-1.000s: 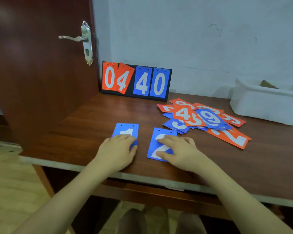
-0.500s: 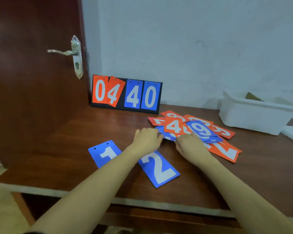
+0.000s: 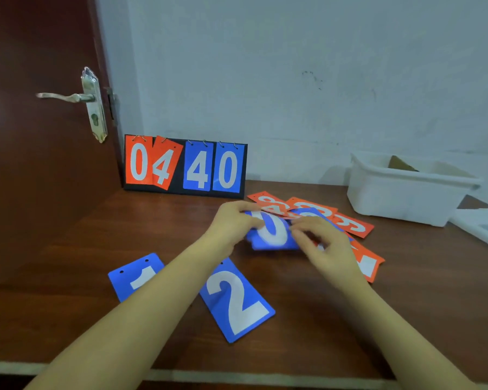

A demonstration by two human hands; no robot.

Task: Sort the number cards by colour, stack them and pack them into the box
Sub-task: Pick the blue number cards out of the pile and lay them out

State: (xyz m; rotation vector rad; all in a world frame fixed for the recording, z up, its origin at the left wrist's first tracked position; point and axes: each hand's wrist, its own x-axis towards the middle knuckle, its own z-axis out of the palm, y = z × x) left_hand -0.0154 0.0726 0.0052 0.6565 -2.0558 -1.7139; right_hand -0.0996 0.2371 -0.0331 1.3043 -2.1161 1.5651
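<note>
A loose pile of orange and blue number cards (image 3: 352,225) lies on the wooden table. My left hand (image 3: 231,223) and my right hand (image 3: 326,247) hold a blue card (image 3: 271,232) with a white digit by its two sides, lifted over the pile's near edge. Two blue cards lie flat nearer me: the "1" card (image 3: 137,273), partly under my left forearm, and the "2" card (image 3: 237,299) between my arms. The white plastic box (image 3: 406,192) stands at the back right.
A black scoreboard stand (image 3: 185,166) showing orange 0 4 and blue 4 0 leans against the wall. A dark wooden door with a metal handle (image 3: 76,97) is at the left. A white lid (image 3: 482,229) lies beside the box.
Both hands left the "1" and "2" cards, reached to the pile and picked out a blue card, now lifted between them. My view shifted forward.
</note>
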